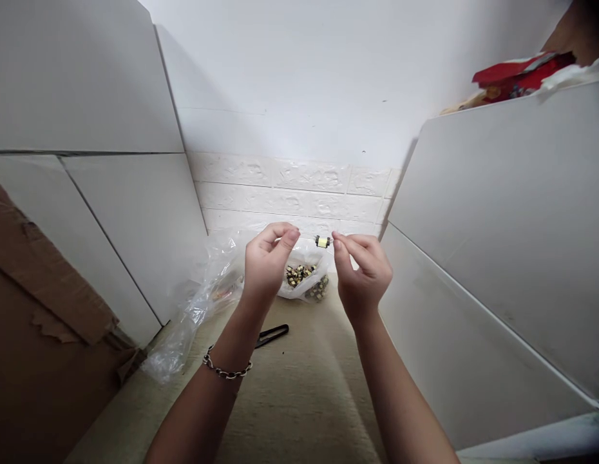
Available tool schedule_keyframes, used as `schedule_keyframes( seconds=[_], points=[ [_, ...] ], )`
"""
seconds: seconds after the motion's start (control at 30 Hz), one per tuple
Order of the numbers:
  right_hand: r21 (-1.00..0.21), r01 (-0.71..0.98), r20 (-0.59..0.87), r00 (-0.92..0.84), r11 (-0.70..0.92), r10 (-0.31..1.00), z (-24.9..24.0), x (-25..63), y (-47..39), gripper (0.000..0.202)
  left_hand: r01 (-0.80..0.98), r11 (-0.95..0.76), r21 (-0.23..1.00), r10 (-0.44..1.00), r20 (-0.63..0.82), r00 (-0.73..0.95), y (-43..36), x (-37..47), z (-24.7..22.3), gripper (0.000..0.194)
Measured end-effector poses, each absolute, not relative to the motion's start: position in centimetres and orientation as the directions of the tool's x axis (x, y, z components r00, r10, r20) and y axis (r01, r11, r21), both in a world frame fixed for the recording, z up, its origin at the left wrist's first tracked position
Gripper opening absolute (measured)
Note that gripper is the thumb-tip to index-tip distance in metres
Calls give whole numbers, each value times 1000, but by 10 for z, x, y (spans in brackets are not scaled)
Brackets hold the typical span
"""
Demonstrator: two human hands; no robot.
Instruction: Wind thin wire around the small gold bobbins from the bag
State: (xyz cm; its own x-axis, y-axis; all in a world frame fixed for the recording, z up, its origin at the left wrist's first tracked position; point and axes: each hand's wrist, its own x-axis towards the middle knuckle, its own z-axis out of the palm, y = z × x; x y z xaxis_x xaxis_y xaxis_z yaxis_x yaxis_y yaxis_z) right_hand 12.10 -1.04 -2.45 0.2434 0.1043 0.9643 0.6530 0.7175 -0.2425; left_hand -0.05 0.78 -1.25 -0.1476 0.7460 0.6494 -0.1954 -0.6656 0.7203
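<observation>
Near side: our forearms reach out over the pale table (309, 399), chain bracelet (227, 372) on our left wrist. Brown cardboard (43, 348) at far left of view. Black tool (273, 335) with a loop handle lies on the table, partly hidden behind our left forearm

Further out: our right hand (364, 270) pinches a thin lead at one end of a small yellow-and-black coil (323, 241); coil is up in the air between our hands. Our left hand (265, 261) has thumb and forefinger together, just beside the coil's other end; we can't tell if a fine wire sits in that pinch

Beyond: plastic bag (294, 294) full of similar coils, crumpled clear plastic (203, 306) to its left, then the white brick-patterned wall (309, 193) at the back
</observation>
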Motion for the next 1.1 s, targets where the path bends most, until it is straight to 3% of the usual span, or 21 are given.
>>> schedule_keyframes(
  seconds=[0.07, 0.17, 0.27, 0.4, 0.47, 0.57, 0.7, 0.83, 0.97, 1.1],
  points=[
    [-267, 631, 956, 268, 729, 119, -23, 119, -14, 16, -426, -472, 772, 869, 490, -75, 8, -1, -12, 13],
    [-260, 640, 959, 261, 723, 113, -22, 117, -17, 16, -645, -177, 743, 945, 311, 100, 7, -1, -10, 16],
    [-230, 666, 968, 233, 709, 96, -23, 116, -17, 16, -726, 12, 688, 946, 228, 231, 6, -2, -9, 15],
    [-170, 723, 981, 190, 670, 44, -25, 118, -14, 16, -775, 87, 626, 957, 163, 238, 12, -4, -9, 15],
    [-150, 746, 983, 180, 649, 20, -25, 120, -14, 17, -781, 56, 622, 964, 169, 204, 15, -5, -10, 15],
    [-143, 749, 985, 169, 646, 22, -25, 122, -14, 16, -681, -74, 728, 923, 309, 230, 16, -7, -13, 23],
    [-154, 731, 987, 145, 665, 69, -24, 122, -13, 15, -437, -388, 811, 754, 552, 355, 14, -15, -14, 56],
    [-152, 726, 988, 122, 671, 92, -24, 123, -12, 16, -272, -546, 793, 669, 608, 429, 11, -21, -12, 87],
    [-195, 678, 981, 124, 709, 151, -25, 126, -12, 17, -62, -593, 803, 748, 578, 327, 7, -17, -12, 58],
    [-254, 610, 967, 141, 751, 212, -24, 127, -12, 17, -17, -562, 827, 798, 547, 251, 7, -12, -14, 32]
  ],
)
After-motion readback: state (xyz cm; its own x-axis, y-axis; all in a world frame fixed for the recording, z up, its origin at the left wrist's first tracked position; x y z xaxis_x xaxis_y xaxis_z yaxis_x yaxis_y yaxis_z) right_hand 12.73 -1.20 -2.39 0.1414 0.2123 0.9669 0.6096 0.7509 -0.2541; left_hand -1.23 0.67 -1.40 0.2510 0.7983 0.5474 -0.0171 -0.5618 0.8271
